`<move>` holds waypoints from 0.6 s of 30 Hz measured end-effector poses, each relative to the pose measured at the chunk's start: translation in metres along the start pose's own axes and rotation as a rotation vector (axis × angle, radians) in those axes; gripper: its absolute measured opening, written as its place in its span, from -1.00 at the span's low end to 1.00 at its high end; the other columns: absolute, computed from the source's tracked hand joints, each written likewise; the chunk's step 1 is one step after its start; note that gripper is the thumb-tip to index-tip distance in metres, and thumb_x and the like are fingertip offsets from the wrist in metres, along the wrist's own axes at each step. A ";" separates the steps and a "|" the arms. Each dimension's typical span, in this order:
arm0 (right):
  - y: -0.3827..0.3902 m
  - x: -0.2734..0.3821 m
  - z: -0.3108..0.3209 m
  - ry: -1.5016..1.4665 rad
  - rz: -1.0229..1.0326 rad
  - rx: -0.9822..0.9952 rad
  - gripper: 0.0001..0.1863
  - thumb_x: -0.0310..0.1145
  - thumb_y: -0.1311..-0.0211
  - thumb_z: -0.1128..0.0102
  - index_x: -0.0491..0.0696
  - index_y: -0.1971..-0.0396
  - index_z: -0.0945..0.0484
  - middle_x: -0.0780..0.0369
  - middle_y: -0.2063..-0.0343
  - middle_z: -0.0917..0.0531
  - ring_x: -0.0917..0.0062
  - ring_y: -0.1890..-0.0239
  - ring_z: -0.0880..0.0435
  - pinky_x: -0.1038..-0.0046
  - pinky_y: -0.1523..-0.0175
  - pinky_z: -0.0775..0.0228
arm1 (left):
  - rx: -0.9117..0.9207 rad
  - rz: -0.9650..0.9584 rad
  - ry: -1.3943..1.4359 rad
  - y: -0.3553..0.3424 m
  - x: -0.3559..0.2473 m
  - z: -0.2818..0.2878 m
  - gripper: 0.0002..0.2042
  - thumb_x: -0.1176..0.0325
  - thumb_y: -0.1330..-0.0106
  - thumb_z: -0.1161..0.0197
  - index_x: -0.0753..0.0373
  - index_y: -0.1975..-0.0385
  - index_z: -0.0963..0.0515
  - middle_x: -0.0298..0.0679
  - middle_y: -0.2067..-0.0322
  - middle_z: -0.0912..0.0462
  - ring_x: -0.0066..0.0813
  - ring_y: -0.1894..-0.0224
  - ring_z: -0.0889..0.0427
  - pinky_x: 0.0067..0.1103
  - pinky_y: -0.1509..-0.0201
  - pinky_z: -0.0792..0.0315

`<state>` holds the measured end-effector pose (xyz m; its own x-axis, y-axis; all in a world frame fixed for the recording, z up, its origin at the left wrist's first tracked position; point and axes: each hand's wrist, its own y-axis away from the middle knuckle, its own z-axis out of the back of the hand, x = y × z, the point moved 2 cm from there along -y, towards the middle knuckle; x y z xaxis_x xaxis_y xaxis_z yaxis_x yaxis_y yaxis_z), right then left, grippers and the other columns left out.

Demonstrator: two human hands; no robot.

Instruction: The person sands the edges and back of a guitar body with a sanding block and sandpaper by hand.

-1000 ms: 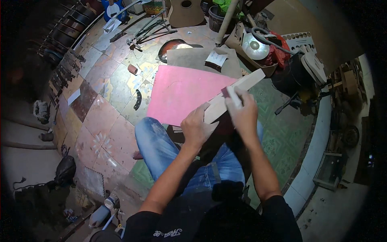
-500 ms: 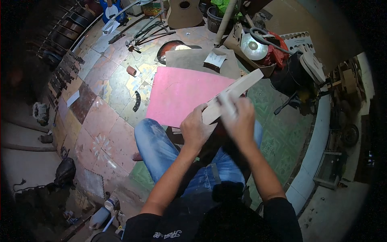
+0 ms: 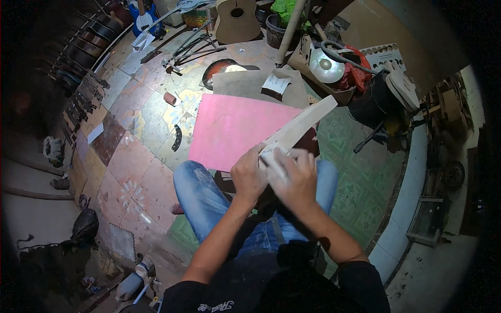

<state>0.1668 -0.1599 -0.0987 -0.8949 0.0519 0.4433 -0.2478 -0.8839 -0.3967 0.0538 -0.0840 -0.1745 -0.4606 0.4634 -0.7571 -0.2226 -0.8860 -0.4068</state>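
Note:
My left hand (image 3: pixel 247 173) is closed round the near end of a long pale wooden piece (image 3: pixel 307 119), which slants up and away to the right over my lap. My right hand (image 3: pixel 297 180) grips a small whitish block (image 3: pixel 277 163), pressed on the wood close to my left fingers. Pale dust coats the right fingers, and its block is a little blurred. Whether the block is wrapped in sandpaper cannot be made out. Under the wood's far part lies a flat pink sheet (image 3: pixel 235 128), just beyond my knees.
Behind the pink sheet lies a grey-brown board (image 3: pixel 237 81) with a white paper (image 3: pixel 275 83). A guitar body (image 3: pixel 237 21) stands farther back. At right are a box with a lamp (image 3: pixel 327 65) and a black bucket (image 3: pixel 370 99). A dark curved strip (image 3: pixel 177 137) lies on the tiles.
My right hand has drawn the whitish block back along the wood, toward my left hand and me. My left hand keeps its hold, and the wood has shifted slightly.

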 end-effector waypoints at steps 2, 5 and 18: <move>-0.018 -0.045 -0.004 -0.102 -0.187 -0.020 -0.49 -0.27 -0.01 -0.49 0.03 -0.05 -0.69 0.14 0.16 -0.55 0.17 0.07 -0.54 0.17 -0.02 -0.42 | 0.006 -0.027 0.027 -0.004 -0.010 0.004 -0.46 0.32 0.13 -0.64 0.16 0.04 -0.64 -0.09 0.31 -0.76 -0.08 0.27 -0.76 -0.30 0.22 -0.61; -0.036 -0.056 -0.003 -0.262 -0.346 -0.080 -0.52 -0.26 -0.06 -0.48 -0.02 -0.04 -0.68 0.12 0.17 -0.56 0.14 0.07 -0.55 0.15 -0.04 -0.41 | 0.019 -0.027 -0.002 -0.002 -0.012 0.002 -0.47 0.33 0.11 -0.63 0.17 0.06 -0.64 -0.09 0.31 -0.76 -0.09 0.28 -0.76 -0.30 0.22 -0.62; -0.004 -0.002 -0.008 0.004 -0.046 -0.028 -0.50 -0.21 -0.07 -0.47 0.02 -0.06 -0.67 0.08 0.17 -0.57 0.11 0.09 -0.54 0.08 0.00 -0.42 | 0.037 0.051 -0.048 0.000 0.001 0.001 -0.49 0.25 0.06 -0.63 0.15 0.03 -0.67 -0.15 0.17 -0.79 -0.16 0.17 -0.80 -0.38 0.10 -0.66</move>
<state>0.1670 -0.1529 -0.1045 -0.8838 0.0948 0.4582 -0.2992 -0.8674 -0.3977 0.0522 -0.0839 -0.1750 -0.5130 0.4167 -0.7505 -0.2289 -0.9090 -0.3482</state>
